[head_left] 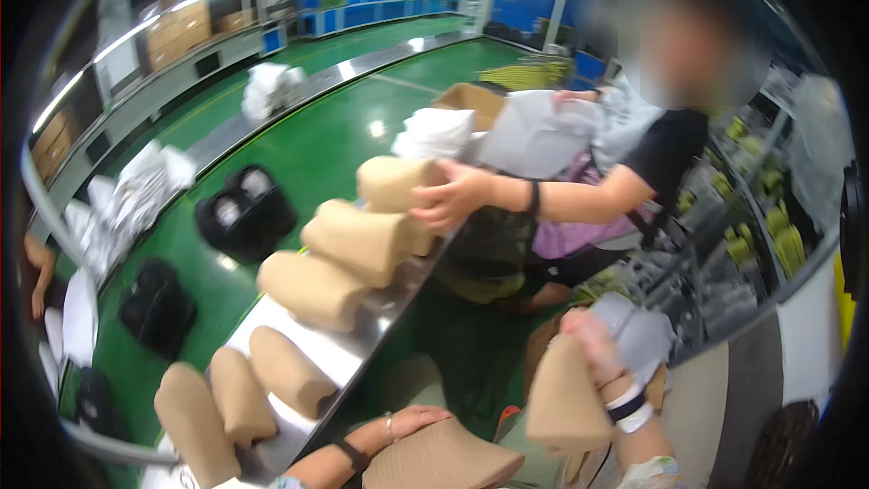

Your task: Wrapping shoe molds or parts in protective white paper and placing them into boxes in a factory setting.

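- My left hand (418, 421) lies across the top of one tan cushion (444, 464) at the bottom edge of the view; its fingers are spread over the surface, and I cannot tell whether they grip it.
- My right hand (593, 349) is grasping another tan cushion, the raised one (566, 403), by its upper end, to the right of the first and away from the tabletop (312, 330).
- On the tabletop to my left I see a near row of three tan cushions (243, 396), lying side by side.
- Farther along it, more tan cushions (355, 240) sit close together.
- A co-worker's hand (453, 195) touches the farthest of those; the co-worker's other hand is at a pale grey bag (534, 127).
- Beyond the tabletop, two black bundles (244, 213) rest on the green floor (362, 131).
- White bags (140, 190) are heaped at far left.
- Over on my right, a rack (724, 235) carries grey and yellow-green items, too blurred for me to identify.
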A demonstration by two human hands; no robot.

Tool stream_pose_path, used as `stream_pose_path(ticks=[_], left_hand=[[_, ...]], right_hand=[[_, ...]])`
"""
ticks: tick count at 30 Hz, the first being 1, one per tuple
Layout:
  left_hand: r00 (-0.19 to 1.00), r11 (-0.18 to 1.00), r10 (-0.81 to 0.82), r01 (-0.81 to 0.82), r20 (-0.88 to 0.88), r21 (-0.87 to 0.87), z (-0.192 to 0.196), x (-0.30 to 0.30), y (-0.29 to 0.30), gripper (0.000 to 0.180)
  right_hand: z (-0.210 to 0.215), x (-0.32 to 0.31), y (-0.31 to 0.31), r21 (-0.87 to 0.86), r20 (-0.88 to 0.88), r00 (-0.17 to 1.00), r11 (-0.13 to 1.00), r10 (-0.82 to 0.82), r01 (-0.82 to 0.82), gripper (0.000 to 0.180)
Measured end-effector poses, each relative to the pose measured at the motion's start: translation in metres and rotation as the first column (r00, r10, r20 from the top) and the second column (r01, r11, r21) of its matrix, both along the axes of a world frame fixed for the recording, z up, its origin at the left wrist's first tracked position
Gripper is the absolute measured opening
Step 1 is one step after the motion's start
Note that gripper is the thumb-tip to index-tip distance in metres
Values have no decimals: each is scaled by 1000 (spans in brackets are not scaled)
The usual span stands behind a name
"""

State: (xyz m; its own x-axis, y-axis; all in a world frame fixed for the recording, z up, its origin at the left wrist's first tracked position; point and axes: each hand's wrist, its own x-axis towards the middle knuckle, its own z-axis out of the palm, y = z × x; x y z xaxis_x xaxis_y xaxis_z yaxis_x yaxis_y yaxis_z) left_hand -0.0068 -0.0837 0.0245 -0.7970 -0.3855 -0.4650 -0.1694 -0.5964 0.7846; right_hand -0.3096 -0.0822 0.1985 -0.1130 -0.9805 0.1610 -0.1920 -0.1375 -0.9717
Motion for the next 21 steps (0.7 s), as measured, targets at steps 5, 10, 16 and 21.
stream_pose_path(ticks=[5,10,16,21], left_hand=[[960,968,-215,185,-180,-169,-22,3,-9,45],[989,881,-145,118,-24,-459,11,14,5,45],[982,975,-68,29,-174,-221,-51,-10,-4,44],[944,915,209,-282,-257,-288,67,43,0,32]], right_hand=[[121,146,-46,8,245,877,904,413,-428,12],[100,315,-100,29,-134,602,610,787,-792,17],[45,439,-148,435,-153,360,390,920,-812,31],[-1,477,-156,404,-439,344,524,830,-750,35]])
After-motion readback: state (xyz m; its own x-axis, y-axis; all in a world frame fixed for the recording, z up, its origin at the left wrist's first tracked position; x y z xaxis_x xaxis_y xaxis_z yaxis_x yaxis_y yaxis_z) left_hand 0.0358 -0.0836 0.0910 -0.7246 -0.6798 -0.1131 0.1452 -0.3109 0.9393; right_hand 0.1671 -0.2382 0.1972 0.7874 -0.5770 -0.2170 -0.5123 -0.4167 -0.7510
